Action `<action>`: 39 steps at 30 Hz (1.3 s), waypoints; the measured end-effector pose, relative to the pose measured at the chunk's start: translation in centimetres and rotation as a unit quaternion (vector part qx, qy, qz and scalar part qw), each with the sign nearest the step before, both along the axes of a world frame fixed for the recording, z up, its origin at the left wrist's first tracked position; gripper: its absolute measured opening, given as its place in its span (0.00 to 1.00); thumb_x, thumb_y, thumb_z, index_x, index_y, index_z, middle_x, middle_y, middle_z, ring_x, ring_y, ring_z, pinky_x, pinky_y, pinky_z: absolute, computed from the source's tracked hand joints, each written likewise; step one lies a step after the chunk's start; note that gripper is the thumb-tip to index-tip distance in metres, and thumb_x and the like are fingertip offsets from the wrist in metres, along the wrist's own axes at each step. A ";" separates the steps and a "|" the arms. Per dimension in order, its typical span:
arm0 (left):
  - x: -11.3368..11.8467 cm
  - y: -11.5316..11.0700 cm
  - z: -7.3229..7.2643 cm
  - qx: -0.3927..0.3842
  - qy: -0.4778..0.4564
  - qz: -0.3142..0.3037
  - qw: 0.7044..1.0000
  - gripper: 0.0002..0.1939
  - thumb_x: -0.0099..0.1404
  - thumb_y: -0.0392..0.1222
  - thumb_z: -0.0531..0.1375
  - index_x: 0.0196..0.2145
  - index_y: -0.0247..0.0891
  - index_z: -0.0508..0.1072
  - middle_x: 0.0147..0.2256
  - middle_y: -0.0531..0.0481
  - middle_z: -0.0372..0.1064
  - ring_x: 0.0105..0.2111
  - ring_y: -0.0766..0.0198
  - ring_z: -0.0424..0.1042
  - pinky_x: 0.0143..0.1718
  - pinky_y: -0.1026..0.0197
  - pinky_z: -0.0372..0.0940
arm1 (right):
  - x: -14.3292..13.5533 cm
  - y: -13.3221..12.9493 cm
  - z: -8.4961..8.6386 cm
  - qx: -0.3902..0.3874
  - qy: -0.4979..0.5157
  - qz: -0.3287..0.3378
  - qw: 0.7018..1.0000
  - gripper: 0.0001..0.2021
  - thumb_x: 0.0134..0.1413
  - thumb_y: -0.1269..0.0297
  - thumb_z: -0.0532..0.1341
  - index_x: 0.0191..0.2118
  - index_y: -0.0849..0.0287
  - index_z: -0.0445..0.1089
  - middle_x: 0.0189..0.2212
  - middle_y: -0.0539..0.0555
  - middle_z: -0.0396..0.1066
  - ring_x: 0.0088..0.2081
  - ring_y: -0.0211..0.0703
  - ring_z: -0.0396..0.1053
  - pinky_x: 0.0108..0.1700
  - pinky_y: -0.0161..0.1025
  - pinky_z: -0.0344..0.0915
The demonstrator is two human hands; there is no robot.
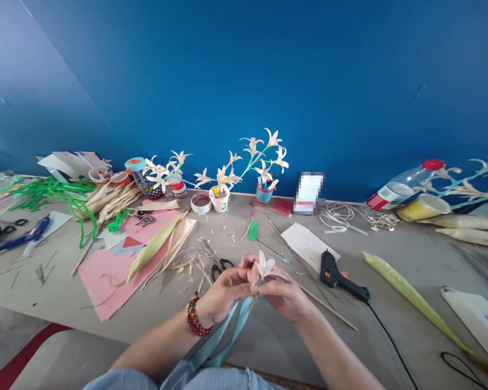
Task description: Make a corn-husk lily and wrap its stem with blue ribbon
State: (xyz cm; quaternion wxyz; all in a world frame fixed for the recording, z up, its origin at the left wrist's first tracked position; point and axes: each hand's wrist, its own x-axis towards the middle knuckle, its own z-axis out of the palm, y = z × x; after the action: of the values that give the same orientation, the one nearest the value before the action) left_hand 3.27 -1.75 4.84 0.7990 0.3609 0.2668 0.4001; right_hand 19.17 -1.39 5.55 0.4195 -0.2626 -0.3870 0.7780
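Note:
Just above the table's front part, both hands meet around a small white artificial flower (265, 264) with pointed, spread petals. My left hand (234, 284), with a red bead bracelet (195, 317) at the wrist, pinches the flower's base. From the other side, the fingers of my right hand (284, 294) close on that base too. A light blue strip (239, 322) hangs in a loop below the fingers toward my lap. The fingertips partly hide the base of the flower. Black-handled scissors (221, 267) lie behind my left hand.
A black glue gun (333, 271) with a cord lies at right, near a green corn husk (414, 298). Pink paper (105, 279) bears another husk (156, 246) at left. Finished flowers stand in a white cup (219, 200) and a blue-red cup (264, 194) by the wall.

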 end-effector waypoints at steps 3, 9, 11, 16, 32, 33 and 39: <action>-0.1 0.1 0.0 -0.007 0.001 0.003 1.000 0.13 0.52 0.43 0.71 0.25 0.34 0.73 0.25 0.52 0.65 0.26 0.68 0.63 0.33 0.64 0.57 | -0.1 0.0 -0.3 -0.016 0.017 -0.011 1.000 0.07 0.38 0.68 0.67 0.29 0.58 0.76 0.38 0.55 0.70 0.32 0.41 0.63 0.32 0.36 0.62; -0.3 0.3 0.1 -0.026 -0.017 0.014 0.999 0.13 0.51 0.44 0.71 0.24 0.34 0.73 0.24 0.51 0.66 0.26 0.68 0.64 0.33 0.64 0.57 | -0.1 0.1 -0.8 -0.046 0.049 -0.048 0.997 0.18 0.40 0.67 0.69 0.43 0.55 0.76 0.38 0.54 0.72 0.32 0.42 0.67 0.32 0.37 0.65; -0.3 0.3 0.1 -0.027 -0.019 0.013 0.999 0.13 0.51 0.44 0.71 0.24 0.34 0.73 0.24 0.51 0.66 0.26 0.68 0.63 0.33 0.64 0.57 | -0.1 0.1 -0.7 -0.031 0.046 -0.045 0.997 0.18 0.41 0.66 0.69 0.43 0.55 0.76 0.39 0.55 0.72 0.34 0.42 0.68 0.33 0.36 0.66; -0.3 0.2 0.1 -0.036 -0.036 0.007 0.999 0.12 0.51 0.42 0.71 0.24 0.33 0.74 0.24 0.52 0.66 0.26 0.68 0.63 0.33 0.64 0.56 | -0.2 -0.1 -0.1 -0.011 0.018 -0.026 0.999 0.11 0.39 0.67 0.68 0.34 0.57 0.77 0.47 0.56 0.70 0.34 0.41 0.67 0.32 0.36 0.65; -0.2 0.2 0.2 -0.049 -0.049 -0.004 0.998 0.12 0.51 0.42 0.72 0.24 0.32 0.74 0.24 0.51 0.66 0.26 0.69 0.64 0.33 0.65 0.58 | -0.3 0.2 -1.0 -0.035 0.084 -0.031 0.995 0.18 0.43 0.67 0.71 0.44 0.54 0.77 0.36 0.52 0.73 0.30 0.38 0.69 0.31 0.35 0.67; -0.2 0.2 0.2 -0.048 -0.048 -0.004 0.998 0.12 0.51 0.42 0.72 0.23 0.32 0.74 0.23 0.51 0.66 0.26 0.69 0.63 0.33 0.65 0.58 | -0.3 0.2 -1.1 -0.036 0.081 -0.035 0.995 0.19 0.43 0.66 0.71 0.44 0.53 0.77 0.37 0.53 0.73 0.31 0.39 0.69 0.31 0.35 0.67; -0.3 0.2 0.3 -0.056 -0.062 0.008 0.997 0.11 0.50 0.41 0.72 0.24 0.33 0.75 0.23 0.52 0.67 0.24 0.70 0.64 0.32 0.66 0.58 | -0.4 0.1 -1.1 -0.033 0.058 -0.054 0.996 0.19 0.42 0.63 0.73 0.45 0.53 0.77 0.38 0.53 0.73 0.32 0.39 0.68 0.31 0.35 0.66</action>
State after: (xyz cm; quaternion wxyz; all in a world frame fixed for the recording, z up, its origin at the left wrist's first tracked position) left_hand 3.02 -1.51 5.15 0.8297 0.2882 0.2419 0.4123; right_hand 18.76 -1.34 4.42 0.4737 -0.2509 -0.3217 0.7805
